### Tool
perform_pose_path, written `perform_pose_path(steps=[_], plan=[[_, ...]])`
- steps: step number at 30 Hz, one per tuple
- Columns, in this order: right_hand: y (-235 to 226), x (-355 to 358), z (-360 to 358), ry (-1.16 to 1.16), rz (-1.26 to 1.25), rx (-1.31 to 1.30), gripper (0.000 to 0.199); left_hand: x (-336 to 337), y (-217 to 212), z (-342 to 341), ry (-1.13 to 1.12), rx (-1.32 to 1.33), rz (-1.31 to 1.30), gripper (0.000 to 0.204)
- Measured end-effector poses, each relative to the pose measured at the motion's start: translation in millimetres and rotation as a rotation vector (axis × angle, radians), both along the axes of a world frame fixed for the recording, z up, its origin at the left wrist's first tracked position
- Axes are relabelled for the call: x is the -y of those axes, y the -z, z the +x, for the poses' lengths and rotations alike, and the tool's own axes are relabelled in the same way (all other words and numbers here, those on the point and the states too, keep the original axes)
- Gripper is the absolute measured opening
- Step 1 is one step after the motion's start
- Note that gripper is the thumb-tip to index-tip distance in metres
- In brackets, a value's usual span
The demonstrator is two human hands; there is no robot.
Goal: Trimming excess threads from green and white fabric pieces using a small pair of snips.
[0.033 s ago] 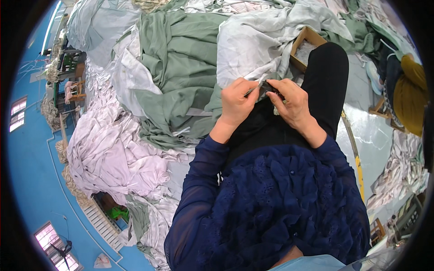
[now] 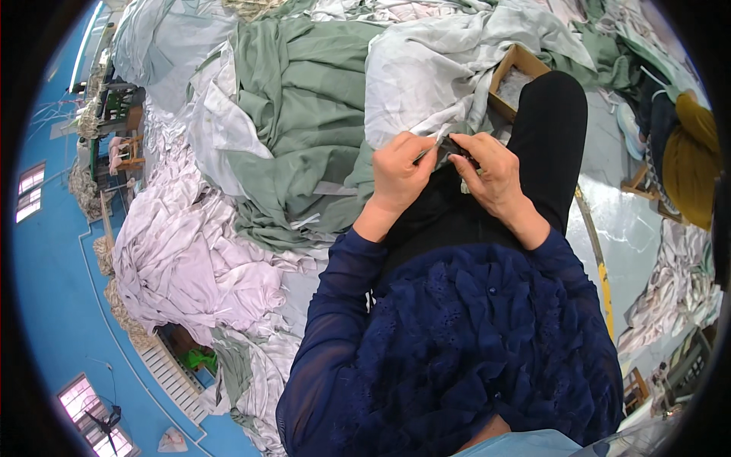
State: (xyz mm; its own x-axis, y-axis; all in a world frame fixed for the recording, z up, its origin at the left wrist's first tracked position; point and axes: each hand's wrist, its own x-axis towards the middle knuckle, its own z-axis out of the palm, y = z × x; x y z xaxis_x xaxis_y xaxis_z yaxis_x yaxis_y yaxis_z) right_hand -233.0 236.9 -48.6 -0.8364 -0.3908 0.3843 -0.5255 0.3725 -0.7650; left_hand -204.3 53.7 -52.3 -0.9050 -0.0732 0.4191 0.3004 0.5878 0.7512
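Left hand [image 2: 401, 174]: centre frame, closed around a thin metal tool [image 2: 424, 154], probably small snips.
Right hand [image 2: 489, 174]: pinched shut on dark cloth [image 2: 451, 146], centre frame.
Risk: fingertips beside the tool tip, likely nick; cloth slipping off lap.

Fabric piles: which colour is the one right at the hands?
The white cloth, bunched just above both hands; the left hand and right hand pinch its lower edge. The sage-green cloth lies further left, the pale lilac heap further still.
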Motion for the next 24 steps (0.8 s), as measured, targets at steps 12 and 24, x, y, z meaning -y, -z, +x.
perform_pose_path(steps=[12,24], plan=[[-3.6,-0.2,3.3,0.044,0.054,-0.052,0.03,-2.2,1.0,4.1,-0.03,-0.176,-0.27,0.016],[-9.4,-0.1,7.4,0.093,0.137,-0.128,0.033,-3.4,-0.3,4.4,-0.015,-0.231,-0.348,0.018]])
